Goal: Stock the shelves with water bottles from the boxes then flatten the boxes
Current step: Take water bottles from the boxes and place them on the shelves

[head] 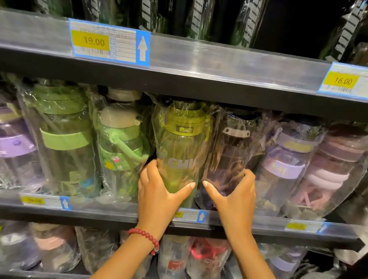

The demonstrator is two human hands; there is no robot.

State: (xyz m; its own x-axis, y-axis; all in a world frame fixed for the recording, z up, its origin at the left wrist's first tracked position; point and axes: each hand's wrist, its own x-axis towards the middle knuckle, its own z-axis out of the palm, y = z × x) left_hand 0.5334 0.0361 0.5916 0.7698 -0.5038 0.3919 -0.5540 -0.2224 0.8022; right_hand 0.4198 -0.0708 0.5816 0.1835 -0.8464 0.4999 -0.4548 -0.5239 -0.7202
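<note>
Two hands at the shelf [193,225] front: left hand [158,192] grips the green bottle [181,148], right hand [233,197] grips the purple bottle [232,157].

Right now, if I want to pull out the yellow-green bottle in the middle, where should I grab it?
Probably grab the yellow-green bottle round its lower body, coming straight from the front, as the left hand does. It stands upright, squeezed between the light green bottle and the purple bottle the right hand holds, and the shelf above blocks its cap.
</note>
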